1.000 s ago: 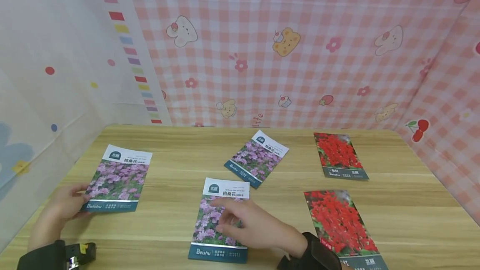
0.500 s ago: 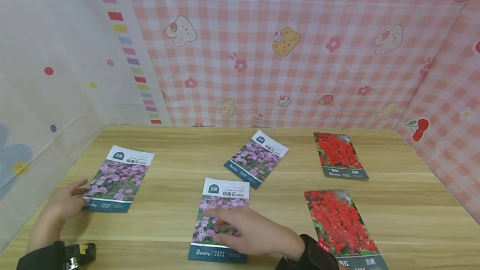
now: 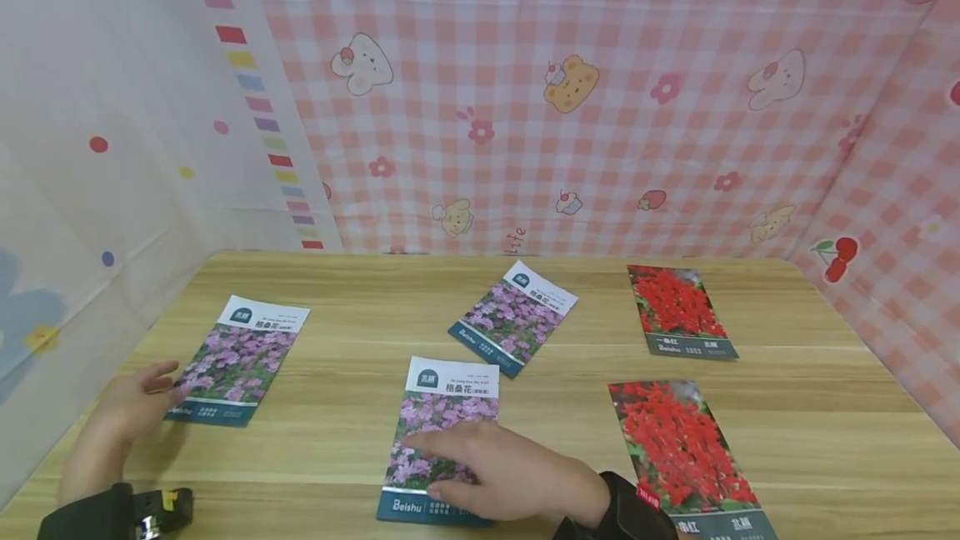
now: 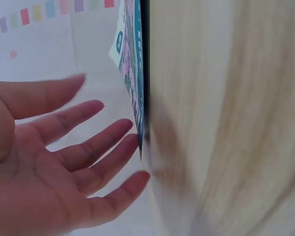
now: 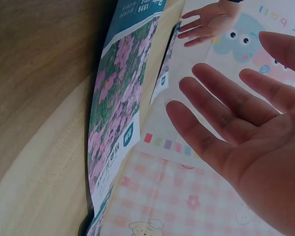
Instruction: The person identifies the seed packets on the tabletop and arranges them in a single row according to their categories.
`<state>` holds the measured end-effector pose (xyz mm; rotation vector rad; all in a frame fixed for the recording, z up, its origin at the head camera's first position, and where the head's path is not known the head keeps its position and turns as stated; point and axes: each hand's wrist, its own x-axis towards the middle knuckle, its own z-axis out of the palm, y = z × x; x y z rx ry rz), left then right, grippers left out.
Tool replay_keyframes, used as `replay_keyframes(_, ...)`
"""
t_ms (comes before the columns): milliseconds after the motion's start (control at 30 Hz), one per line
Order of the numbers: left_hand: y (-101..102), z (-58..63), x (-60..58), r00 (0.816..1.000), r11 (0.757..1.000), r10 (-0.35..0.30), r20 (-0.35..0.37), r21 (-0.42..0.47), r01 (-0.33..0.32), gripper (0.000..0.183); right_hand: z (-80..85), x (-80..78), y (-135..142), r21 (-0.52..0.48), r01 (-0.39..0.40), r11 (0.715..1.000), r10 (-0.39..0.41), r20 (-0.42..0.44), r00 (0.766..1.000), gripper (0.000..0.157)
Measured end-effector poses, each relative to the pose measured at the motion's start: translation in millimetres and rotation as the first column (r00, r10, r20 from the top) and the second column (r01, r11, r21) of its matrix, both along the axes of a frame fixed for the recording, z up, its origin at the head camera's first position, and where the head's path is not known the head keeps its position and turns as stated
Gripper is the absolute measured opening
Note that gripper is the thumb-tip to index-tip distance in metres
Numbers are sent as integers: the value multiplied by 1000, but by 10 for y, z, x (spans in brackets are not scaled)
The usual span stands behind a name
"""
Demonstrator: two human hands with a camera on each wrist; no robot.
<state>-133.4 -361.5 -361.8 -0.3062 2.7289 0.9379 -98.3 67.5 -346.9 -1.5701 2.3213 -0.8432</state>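
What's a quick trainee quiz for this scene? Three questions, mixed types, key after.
1. How many red packets lie on the table?
2. True or false, of the right hand: it grips a packet.
3. Fill in: the leftmost packet, beside the left hand, shows ____ flowers.

Key:
1. Two.
2. False: its fingers are extended and hold nothing.
3. Purple.
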Motion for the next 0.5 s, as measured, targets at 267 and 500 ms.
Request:
replay_keyframes(267,110,72,-22,999,1000,27,-29,-9,-27,72,84,25,92,0,86,996,-86,38,996,43)
replay_keyframes(500,240,46,-88,969,998,54,-240,-7,-57,70,147,-18,227,-80,213,974,-201,137,970,40)
